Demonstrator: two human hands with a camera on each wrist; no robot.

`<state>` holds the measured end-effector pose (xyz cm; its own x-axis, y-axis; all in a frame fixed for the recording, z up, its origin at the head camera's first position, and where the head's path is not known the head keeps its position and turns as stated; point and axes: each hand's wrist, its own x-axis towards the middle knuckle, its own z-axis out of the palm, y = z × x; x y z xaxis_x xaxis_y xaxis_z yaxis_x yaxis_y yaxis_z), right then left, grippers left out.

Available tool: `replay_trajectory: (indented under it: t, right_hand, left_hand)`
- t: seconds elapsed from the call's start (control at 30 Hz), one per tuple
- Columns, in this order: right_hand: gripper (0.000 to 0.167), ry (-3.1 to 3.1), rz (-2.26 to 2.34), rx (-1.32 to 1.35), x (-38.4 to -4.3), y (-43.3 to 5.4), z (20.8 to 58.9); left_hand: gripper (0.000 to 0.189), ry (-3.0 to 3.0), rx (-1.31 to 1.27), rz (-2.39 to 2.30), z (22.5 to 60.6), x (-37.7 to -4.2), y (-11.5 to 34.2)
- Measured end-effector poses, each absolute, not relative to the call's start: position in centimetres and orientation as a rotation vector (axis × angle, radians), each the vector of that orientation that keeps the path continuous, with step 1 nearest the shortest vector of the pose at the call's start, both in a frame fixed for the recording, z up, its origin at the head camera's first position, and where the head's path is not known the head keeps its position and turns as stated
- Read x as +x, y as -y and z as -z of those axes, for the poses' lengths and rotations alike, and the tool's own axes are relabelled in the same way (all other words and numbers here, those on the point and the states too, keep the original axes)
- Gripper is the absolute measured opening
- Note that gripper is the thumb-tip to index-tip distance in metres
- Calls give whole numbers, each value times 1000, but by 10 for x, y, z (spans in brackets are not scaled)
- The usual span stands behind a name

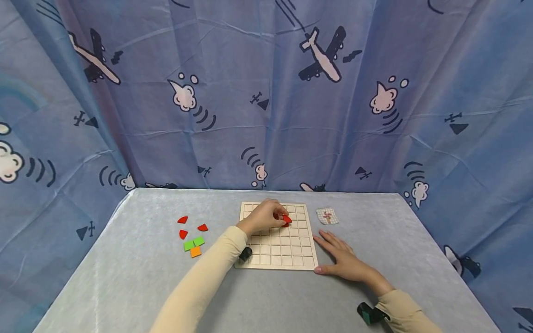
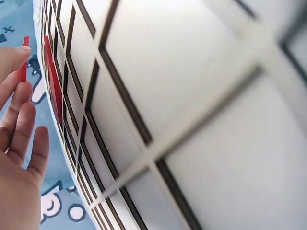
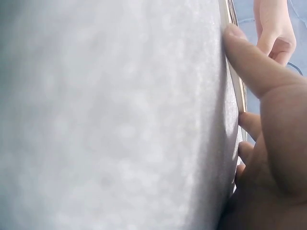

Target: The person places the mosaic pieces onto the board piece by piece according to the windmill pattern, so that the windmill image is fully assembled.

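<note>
My left hand (image 1: 265, 216) reaches over the wooden grid board (image 1: 285, 254) and pinches a thin red piece (image 2: 25, 60) between thumb and fingertips, held edge-on in the left wrist view. Just beyond it, more red (image 2: 55, 91) lies in the board's squares; in the head view red (image 1: 287, 219) shows by the fingertips. My right hand (image 1: 343, 260) rests on the table at the board's right side, fingers spread. Its thumb touches the near right corner, and its fingertips lie along the right edge. Part of the board is hidden under my left hand and forearm.
Left of the board lie several loose pieces: red quarter-circle pieces (image 1: 183, 234), green squares (image 1: 189, 245) and an orange square (image 1: 195, 251). A small card (image 1: 327, 216) with a gridded red pattern lies beyond my right hand. A patterned blue curtain (image 1: 233, 115) hangs behind the table (image 1: 125, 277).
</note>
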<state>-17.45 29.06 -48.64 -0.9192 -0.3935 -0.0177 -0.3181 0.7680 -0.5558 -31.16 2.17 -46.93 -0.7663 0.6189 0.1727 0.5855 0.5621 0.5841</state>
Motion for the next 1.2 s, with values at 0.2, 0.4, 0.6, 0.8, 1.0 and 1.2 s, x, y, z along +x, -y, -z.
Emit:
replay_trajectory:
  t: [0.2,0.4,0.6,0.8,1.0,1.2]
  right_hand:
    - [92,-2827,837,-552,-175,-290,486]
    - [92,-2818,838,-538,-176,-290,486]
    - [92,-2817,833,-538,-176,-290,488]
    - [93,-2815,822,-522,-176,-290,488]
    - [93,-2813,830,-520,-176,-290,486]
    - [92,-2820,833,-536,-176,-290,487]
  left_hand:
    - [25,-2760,1062,-923,468,-310,-30]
    - [23,-2779,1069,-865,470,-310,-37]
    - [24,-2797,1110,-775,473,-310,-42]
    - [25,-2811,1141,-737,473,-309,-44]
    - [24,-2832,1134,-713,473,-309,-45]
    - [24,-2835,1139,-704,474,-310,-44]
